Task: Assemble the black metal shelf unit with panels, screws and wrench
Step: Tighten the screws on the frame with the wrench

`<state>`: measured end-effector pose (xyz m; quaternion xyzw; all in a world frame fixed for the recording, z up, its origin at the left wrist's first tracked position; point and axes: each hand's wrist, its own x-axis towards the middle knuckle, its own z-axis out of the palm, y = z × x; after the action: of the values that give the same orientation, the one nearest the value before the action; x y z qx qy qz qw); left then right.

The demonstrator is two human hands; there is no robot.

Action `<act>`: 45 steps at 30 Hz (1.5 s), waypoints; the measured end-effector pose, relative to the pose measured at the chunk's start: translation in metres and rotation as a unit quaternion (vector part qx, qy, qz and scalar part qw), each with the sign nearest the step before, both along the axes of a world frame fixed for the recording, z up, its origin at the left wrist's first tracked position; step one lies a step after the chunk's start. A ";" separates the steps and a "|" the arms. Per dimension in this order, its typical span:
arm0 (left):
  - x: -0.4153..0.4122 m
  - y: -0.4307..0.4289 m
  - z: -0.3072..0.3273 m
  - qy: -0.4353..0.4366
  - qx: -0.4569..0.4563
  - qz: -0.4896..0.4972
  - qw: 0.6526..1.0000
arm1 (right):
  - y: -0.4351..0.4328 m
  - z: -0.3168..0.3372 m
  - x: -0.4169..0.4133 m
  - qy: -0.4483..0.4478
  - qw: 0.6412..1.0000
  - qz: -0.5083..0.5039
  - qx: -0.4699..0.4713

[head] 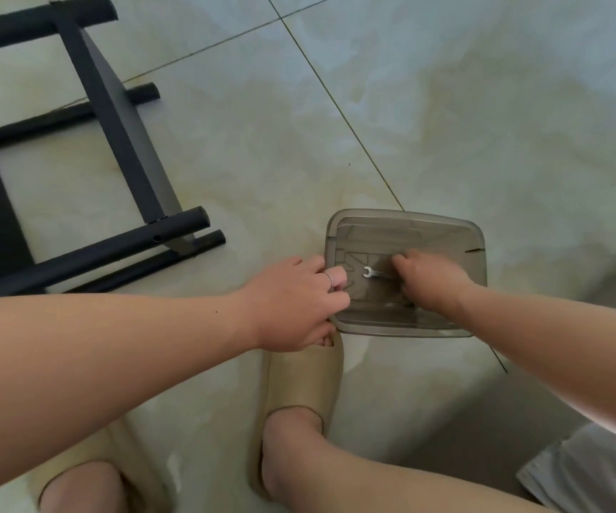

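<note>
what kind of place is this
Probably a room at home: a glossy tiled floor, slippers on the feet, and a half-built black shelf lying beside a plastic bin.

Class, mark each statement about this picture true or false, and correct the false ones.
1. The wrench is silver. True.
2. The container stands on a wooden table. False: it stands on the tiled floor.
3. The left hand, at the container's left edge, wears a ring. True.
4. The right hand rests on the black shelf frame. False: it is over the container, fingers curled at the wrench's handle. The shelf frame lies apart, to the left.
5. The person wears black boots. False: they wear beige slippers.
</note>
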<state>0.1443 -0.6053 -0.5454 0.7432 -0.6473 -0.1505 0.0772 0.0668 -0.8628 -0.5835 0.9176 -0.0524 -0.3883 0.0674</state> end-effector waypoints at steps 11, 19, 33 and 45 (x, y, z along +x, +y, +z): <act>0.009 0.005 0.002 -0.029 -0.027 -0.019 0.999 | 0.005 0.004 -0.011 0.070 0.990 0.122 -0.030; 0.008 0.001 0.006 -0.043 0.020 -0.011 0.999 | 0.001 0.002 -0.012 0.098 0.971 0.211 -0.061; 0.011 0.001 0.016 -0.049 0.088 -0.012 0.995 | 0.017 0.006 -0.002 0.119 0.980 0.155 -0.039; 0.033 0.046 0.036 0.004 -0.033 0.134 0.990 | 0.074 0.075 0.020 -0.189 0.901 -0.254 0.297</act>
<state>0.1771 -0.5596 -0.5097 0.8197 -0.5462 -0.1202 0.1239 0.0863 -0.7892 -0.5081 0.9065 -0.1778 -0.2088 -0.3210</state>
